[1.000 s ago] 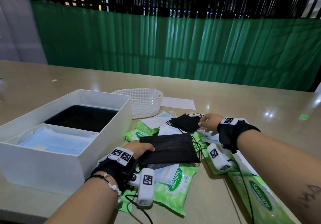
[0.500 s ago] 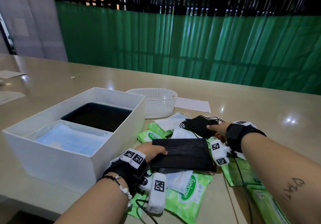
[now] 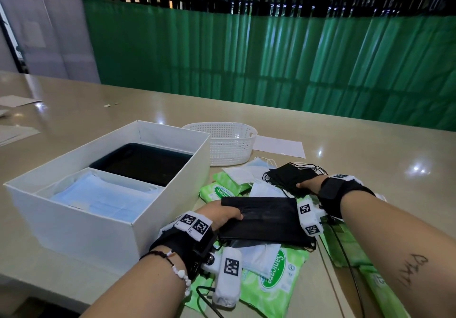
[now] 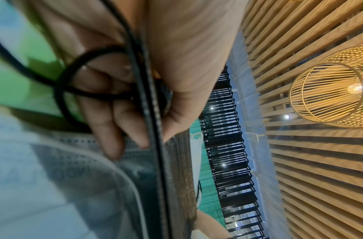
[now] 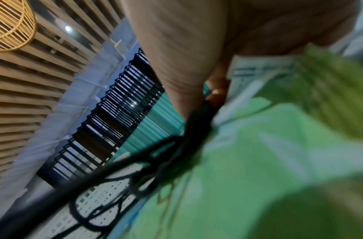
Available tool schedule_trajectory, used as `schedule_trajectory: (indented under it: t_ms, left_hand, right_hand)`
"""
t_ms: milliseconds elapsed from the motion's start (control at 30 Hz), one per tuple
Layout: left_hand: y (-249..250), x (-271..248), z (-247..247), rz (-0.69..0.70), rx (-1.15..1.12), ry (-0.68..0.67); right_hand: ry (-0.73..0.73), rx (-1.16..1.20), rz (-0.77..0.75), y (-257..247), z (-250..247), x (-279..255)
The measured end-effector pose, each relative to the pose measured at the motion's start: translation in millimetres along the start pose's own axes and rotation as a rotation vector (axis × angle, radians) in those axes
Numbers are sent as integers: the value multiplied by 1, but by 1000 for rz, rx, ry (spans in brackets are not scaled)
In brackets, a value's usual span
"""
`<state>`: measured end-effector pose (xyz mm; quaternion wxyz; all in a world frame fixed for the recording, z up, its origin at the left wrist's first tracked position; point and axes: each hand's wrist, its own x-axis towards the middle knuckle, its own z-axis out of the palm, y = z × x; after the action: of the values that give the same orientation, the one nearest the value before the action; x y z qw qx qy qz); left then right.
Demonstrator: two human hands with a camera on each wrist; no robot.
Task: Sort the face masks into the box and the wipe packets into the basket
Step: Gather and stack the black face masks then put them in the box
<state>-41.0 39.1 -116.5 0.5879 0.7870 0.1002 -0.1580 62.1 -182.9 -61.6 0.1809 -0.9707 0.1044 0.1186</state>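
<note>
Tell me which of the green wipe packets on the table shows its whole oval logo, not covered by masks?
The wipe packet nearest the viewer, just right of the left hand's wrist. Its oval "Sanicare" logo is uncovered; the packets further back lie partly under masks.

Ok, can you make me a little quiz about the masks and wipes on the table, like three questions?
1. True or false: the white basket already has wipe packets in it.
2. What is the left hand gripping?
A. a flat stack of black masks
B. a green wipe packet
C. the basket
3. Fill in: the white box has two compartments; the near one holds blue masks, the far one holds ____ masks.

Key
1. False: no packets show inside it; green wipe packets lie on the table.
2. A. The right hand holds a separate bunch of black masks.
3. Black.
</note>
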Motion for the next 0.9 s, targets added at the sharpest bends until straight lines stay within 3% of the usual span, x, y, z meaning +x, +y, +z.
schedule_trajectory:
  t_ms: [100, 233, 367, 500, 567, 633, 700, 900]
  left_hand:
    - [1, -2, 0, 3, 26, 6]
    - [-2, 2, -3, 2, 35, 35]
    - [0, 1, -3, -6, 57, 40]
    - [-2, 2, -3, -22, 53, 49]
    - [-1, 1, -3, -39, 48, 65]
    - [-3, 3, -3, -62, 10, 95]
    - [-3, 1, -1, -64, -81, 140]
    - [-1, 2, 0, -81, -467, 133]
  right_hand:
    - [-27, 78, 24, 12, -2, 11]
    - [63, 84, -32, 27, -19, 11]
    - [232, 417, -101, 50, -44, 9]
    - [299, 691, -204, 57, -64, -11]
    - [249, 790, -323, 52, -73, -27]
    - [94, 898, -433, 45, -80, -43]
    - [-26, 846, -481, 38, -84, -57]
    - [-152, 249, -481, 9, -70, -83]
